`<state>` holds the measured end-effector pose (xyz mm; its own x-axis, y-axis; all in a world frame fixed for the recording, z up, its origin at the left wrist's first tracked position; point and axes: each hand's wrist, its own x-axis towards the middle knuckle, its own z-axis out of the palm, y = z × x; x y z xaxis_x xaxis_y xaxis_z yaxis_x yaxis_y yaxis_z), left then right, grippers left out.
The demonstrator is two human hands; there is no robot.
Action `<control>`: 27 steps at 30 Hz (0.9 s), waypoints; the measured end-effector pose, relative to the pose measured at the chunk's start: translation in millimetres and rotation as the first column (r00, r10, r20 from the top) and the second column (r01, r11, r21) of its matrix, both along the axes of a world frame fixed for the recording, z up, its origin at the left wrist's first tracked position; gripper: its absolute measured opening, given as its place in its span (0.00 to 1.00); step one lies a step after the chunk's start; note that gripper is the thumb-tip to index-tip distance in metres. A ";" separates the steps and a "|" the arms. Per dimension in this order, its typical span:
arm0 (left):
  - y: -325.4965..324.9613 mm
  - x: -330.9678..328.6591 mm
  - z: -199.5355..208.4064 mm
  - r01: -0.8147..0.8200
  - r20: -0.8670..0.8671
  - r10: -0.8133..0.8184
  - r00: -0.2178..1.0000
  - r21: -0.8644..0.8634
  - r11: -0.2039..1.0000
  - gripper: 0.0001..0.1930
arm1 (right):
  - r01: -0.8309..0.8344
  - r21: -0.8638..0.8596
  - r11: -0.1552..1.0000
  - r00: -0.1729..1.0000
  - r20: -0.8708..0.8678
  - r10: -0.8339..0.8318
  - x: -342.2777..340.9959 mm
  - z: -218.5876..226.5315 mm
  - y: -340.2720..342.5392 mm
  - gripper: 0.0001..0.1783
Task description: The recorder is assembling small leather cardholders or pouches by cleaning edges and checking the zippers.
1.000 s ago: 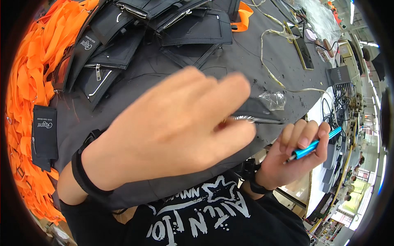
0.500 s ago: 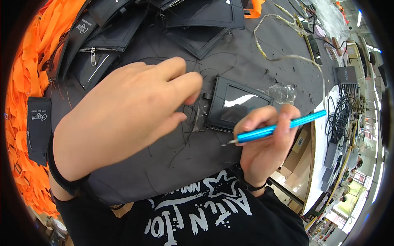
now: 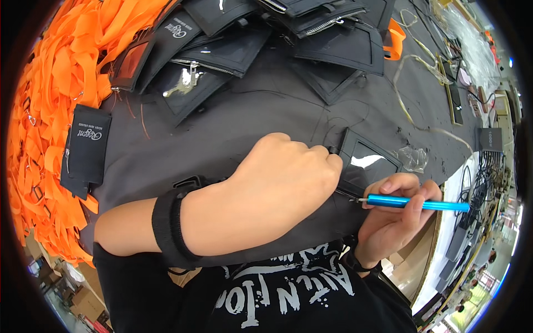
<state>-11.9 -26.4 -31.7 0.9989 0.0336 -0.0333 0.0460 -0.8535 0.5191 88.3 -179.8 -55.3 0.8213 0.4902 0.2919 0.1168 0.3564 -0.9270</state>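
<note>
My left hand [image 3: 288,186] is closed, its back up and its curled fingers mostly hidden. Whatever it may hold is out of sight. Its knuckles come close to the left side of a black badge holder [image 3: 351,176] with a clear window and a zipped edge, lying on the dark cloth. In my right hand [image 3: 391,222], a shiny blue pen-shaped tool [image 3: 416,203] is pinched between thumb and fingers. The tool's thin metal tip points left, near the holder's lower edge. A crumpled scrap of clear plastic [image 3: 413,160] lies right of the holder.
Several black zipped holders [image 3: 341,50] lie piled at the back. Orange straps [image 3: 72,61] are heaped along the left, with a black pouch [image 3: 86,147] on their edge. Loose threads cross the dark cloth [image 3: 261,111]. Dark cables [image 3: 463,194] bunch at the right.
The view has shifted. My left hand has moved right toward the badge holder, and its fingers have curled in. The blue tool in my right hand has tipped nearly level.
</note>
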 end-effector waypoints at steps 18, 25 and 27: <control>22.6 9.5 8.2 -0.124 -0.185 0.052 0.981 -0.400 0.908 0.04 | -0.118 -0.235 0.965 0.957 0.234 0.174 10.5 -10.3 7.2 0.15; 11.7 27.0 30.3 -0.273 -0.420 0.089 0.903 -0.401 0.874 0.04 | -0.132 -0.231 0.964 0.945 0.264 0.193 9.1 -10.2 9.1 0.15; 5.6 16.2 20.9 -0.183 -0.215 0.106 0.971 -0.376 0.909 0.04 | -0.123 -0.243 0.962 0.939 0.286 0.192 8.7 -10.7 8.5 0.15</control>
<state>4.3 -20.8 -10.8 0.9583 0.1233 -0.2577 0.2815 -0.5609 0.7785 97.0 -171.3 -66.0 0.6169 0.6859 0.3860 0.3639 0.1863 -0.9126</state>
